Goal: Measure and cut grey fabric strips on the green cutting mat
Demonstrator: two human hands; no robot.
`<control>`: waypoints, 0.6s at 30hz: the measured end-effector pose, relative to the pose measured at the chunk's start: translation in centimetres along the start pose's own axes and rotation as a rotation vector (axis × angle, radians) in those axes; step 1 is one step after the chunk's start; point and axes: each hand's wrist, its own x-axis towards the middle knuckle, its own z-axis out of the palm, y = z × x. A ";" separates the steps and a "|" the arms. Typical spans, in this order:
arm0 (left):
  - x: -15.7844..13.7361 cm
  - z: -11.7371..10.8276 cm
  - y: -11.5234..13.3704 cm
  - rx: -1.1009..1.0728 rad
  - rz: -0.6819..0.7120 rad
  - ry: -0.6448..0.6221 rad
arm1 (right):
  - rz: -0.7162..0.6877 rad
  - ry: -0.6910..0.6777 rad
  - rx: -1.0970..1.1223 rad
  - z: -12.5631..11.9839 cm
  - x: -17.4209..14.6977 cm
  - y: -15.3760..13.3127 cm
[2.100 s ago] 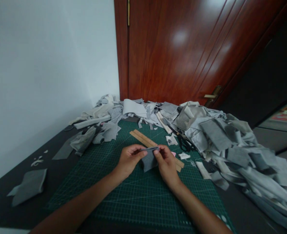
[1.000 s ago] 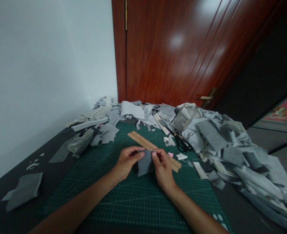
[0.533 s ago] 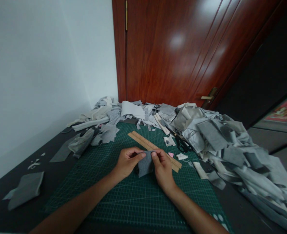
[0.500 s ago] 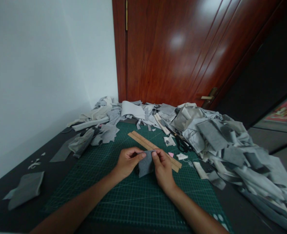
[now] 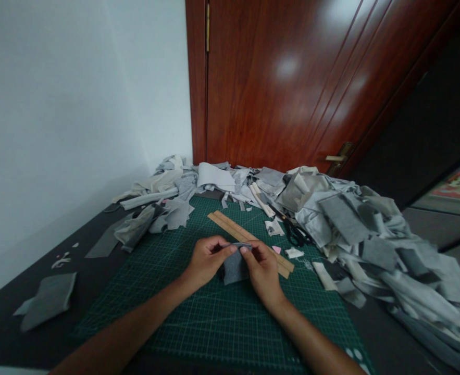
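Between my two hands hangs a small dark grey piece of fabric [image 5: 236, 268], held just above the green cutting mat [image 5: 198, 323]. My left hand [image 5: 209, 258] pinches its upper left edge with thumb and fingers. At the upper right edge, my right hand [image 5: 261, 265] pinches it too, the thumb lying on the near side. The top edge bows slightly between the thumbs. Fingertips behind the cloth are hidden. Just beyond my hands, a wooden ruler [image 5: 233, 227] lies slanted on the mat.
Black-handled scissors [image 5: 295, 232] lie beside a large heap of grey and white fabric scraps [image 5: 343, 213] on the right. More scraps [image 5: 171, 182] pile up at the back left. A pink chalk piece [image 5: 276, 249] is near the ruler. Folded grey cloth [image 5: 50, 301] rests at far left.
My right thumb has shifted slightly left along the fabric's top edge, which now curves more. Both hands keep hold. The whole view has moved a little.
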 end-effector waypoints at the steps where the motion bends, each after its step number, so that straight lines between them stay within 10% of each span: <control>1: 0.0 -0.1 0.1 0.012 0.018 -0.003 | -0.024 -0.011 -0.030 -0.1 0.0 -0.1; 7: 0.3 -0.9 0.8 0.143 0.189 -0.025 | -0.116 -0.064 -0.116 -0.7 0.2 -1.3; 18: 0.0 -0.4 1.4 0.127 -0.041 -0.273 | -0.030 -0.174 -0.131 -0.6 0.3 -0.9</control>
